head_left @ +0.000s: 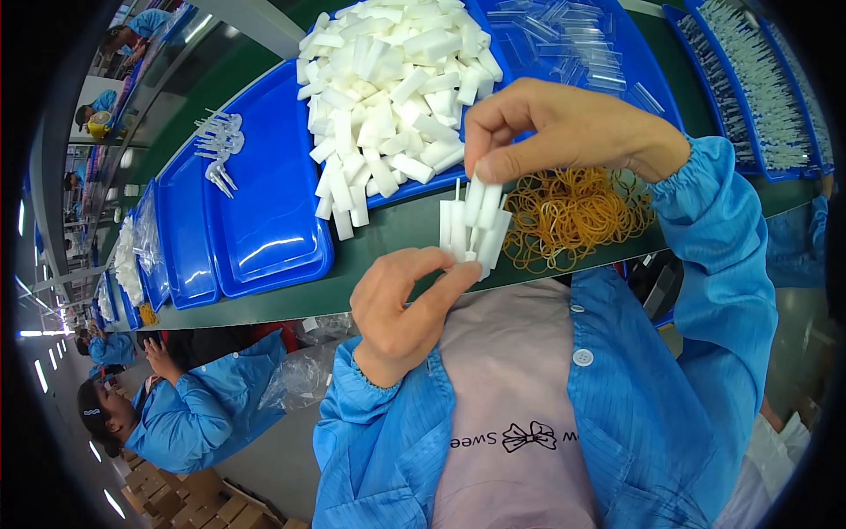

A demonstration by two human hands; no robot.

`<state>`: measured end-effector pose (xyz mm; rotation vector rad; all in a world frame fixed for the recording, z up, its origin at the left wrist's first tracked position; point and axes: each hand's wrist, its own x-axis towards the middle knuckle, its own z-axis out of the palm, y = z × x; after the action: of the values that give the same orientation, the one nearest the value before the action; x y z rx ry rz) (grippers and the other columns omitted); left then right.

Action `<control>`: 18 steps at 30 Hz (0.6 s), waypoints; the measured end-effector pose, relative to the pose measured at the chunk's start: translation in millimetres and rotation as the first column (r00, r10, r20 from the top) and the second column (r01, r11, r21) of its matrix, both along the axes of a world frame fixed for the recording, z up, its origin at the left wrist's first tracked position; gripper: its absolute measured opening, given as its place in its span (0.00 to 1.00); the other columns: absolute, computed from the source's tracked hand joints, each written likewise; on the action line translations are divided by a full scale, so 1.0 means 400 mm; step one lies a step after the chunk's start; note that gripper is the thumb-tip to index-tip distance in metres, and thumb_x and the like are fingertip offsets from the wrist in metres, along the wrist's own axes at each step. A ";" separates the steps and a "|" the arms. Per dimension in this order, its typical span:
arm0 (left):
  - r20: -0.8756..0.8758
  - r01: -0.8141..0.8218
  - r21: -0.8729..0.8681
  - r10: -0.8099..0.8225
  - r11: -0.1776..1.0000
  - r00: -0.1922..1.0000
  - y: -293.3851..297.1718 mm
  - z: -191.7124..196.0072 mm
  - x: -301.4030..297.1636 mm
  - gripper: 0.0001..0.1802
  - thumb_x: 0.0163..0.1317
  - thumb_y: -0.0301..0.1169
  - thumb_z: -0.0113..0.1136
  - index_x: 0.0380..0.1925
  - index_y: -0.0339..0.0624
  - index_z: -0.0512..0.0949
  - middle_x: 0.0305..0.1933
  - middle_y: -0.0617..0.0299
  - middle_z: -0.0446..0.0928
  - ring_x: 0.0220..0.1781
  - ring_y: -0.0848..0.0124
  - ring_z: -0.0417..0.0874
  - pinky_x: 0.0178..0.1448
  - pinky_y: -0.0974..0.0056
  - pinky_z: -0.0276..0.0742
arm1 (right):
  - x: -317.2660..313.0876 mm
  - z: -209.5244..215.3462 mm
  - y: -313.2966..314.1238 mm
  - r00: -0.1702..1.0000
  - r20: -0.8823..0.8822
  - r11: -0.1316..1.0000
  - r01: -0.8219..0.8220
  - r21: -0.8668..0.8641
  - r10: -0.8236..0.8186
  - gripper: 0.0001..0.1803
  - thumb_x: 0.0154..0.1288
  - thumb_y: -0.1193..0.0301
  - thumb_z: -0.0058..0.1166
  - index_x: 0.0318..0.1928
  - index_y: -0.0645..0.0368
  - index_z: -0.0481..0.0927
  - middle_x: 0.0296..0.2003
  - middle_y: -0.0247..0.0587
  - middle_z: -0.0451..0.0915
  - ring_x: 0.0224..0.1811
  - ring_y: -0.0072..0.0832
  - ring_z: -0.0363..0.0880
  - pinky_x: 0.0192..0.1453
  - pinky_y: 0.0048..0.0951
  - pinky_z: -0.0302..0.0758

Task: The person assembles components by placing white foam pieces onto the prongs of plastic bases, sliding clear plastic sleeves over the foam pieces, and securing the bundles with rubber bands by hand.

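Observation:
In front of my chest, my left hand (404,304) pinches the lower end of a bundle of white foam strips (455,227) with thin white stems sticking up among them. From above, my right hand (564,132) closes thumb and fingers on the top of a white foam strip (481,204) at the middle of this bundle. Whether that strip touches the others is hard to make out. Just beyond my hands rises a large heap of white foam blocks (388,97). Beside the bundle lies a tangled pile of amber rubber bands (573,220).
Left of the heap, a blue tray (273,238) holds a few white forked plastic pieces (220,145). Clear plastic pieces (573,44) fill a blue tray behind my right hand. Blue trays of thin white parts (749,79) stand far right. A co-worker in blue (194,406) sits at left.

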<state>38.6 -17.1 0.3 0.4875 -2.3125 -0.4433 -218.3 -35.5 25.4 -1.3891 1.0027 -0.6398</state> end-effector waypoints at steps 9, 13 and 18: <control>-0.221 -0.090 0.060 0.101 0.994 0.970 0.041 -0.022 -0.004 0.26 0.32 0.14 0.68 0.38 0.42 0.82 0.34 0.58 0.78 0.34 0.63 0.82 0.34 0.66 0.80 | 0.064 0.024 0.075 0.991 0.056 0.988 0.123 -0.096 -0.118 0.09 0.59 0.68 0.61 0.31 0.63 0.80 0.29 0.32 0.80 0.36 0.17 0.75 0.44 0.22 0.71; -0.254 -0.096 0.076 0.112 0.993 0.961 0.039 -0.017 -0.009 0.30 0.33 0.10 0.70 0.42 0.42 0.78 0.37 0.58 0.78 0.36 0.64 0.84 0.36 0.67 0.82 | 0.070 0.023 0.097 0.977 0.086 0.971 0.207 -0.118 -0.197 0.08 0.59 0.70 0.61 0.31 0.63 0.80 0.30 0.32 0.80 0.36 0.18 0.75 0.43 0.22 0.71; -0.277 -0.077 0.075 0.095 0.994 0.956 0.049 -0.022 -0.010 0.30 0.34 0.12 0.72 0.42 0.42 0.78 0.37 0.57 0.78 0.36 0.65 0.83 0.35 0.68 0.82 | 0.100 0.015 0.138 0.956 0.050 0.907 0.290 -0.304 -0.289 0.08 0.58 0.69 0.58 0.30 0.61 0.79 0.29 0.35 0.80 0.34 0.23 0.76 0.42 0.26 0.71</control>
<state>34.4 2.4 -8.7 0.5190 -2.0021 -0.5101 -178.5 19.7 31.6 -1.5195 1.1531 -1.0578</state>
